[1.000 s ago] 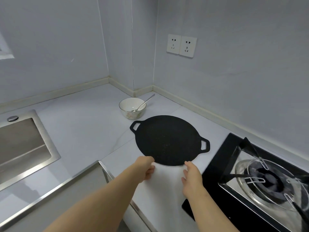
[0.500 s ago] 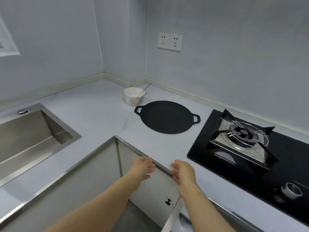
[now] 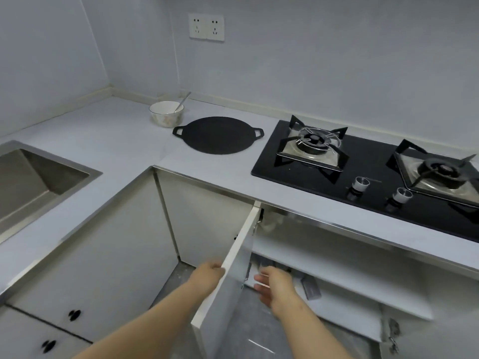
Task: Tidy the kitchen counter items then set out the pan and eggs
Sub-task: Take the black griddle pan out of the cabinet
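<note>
- The left grip (image 3: pixel 210 272) has its fingers curled round the free edge of the open cabinet door (image 3: pixel 240 238), which it holds near the upper corner.
- The right grip (image 3: pixel 275 286) holds nothing. Its fingers are loosely spread just past the door at 3 o'clock of the left, pointing into the cabinet.
- Behind the right grip lie a white shelf (image 3: pixel 326 255) and, lower down, a blurred grey object (image 3: pixel 309 288) I cannot identify. No eggs show anywhere.
- The pan (image 3: pixel 217 134) lies flat on the counter (image 3: pixel 124 141) at 12 o'clock of the hands and well apart from them, so that part looks done.
- A bowl (image 3: pixel 167 114) with a spoon (image 3: pixel 183 101) in it stands just beside the pan at its 10 o'clock, and the stove (image 3: pixel 363 167) lies at its 3 o'clock. The sink (image 3: pixel 39 177) is far off at 9 o'clock.
- Judgement: this is the search for the eggs.
- Risk: the door edge stands between the two forearms, so swinging it toward 3 o'clock could pinch the right wrist.
- Risk: the cabinet interior is dim and partly hidden by the counter lip, so a blind reach could knock or crush eggs.
- Risk: eggs set down near the pan's rim or the counter edge could roll off, since nothing there would stop them.
</note>
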Motion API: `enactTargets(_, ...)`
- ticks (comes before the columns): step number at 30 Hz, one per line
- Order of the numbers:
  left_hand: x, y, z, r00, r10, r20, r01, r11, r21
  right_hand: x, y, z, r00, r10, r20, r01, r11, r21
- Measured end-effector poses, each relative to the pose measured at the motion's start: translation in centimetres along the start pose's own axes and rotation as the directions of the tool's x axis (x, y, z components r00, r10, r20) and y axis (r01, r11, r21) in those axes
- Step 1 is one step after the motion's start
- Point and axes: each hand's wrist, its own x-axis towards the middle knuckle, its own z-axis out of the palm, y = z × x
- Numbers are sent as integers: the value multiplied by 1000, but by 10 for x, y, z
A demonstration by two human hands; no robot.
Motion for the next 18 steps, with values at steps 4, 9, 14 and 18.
enactTargets(4,-19,-3,14,998,9,-60,-8,1000,16,-15,17,-32,999,35,25,-35,999,3)
enactTargets(9,-48,-7,44,995,-45,-86,37,995,-90,-29,29,-79,998,56,17,-56,997,45)
enactTargets(14,-59,6,94,994,-85,-72,72,983,-169,-33,32,-126,999,40,22,-41,996,77)
enactTargets(18,-58,29,144,986,-129,-109,94,954,-285,-38,32,-169,999,39,16,-40,994,102)
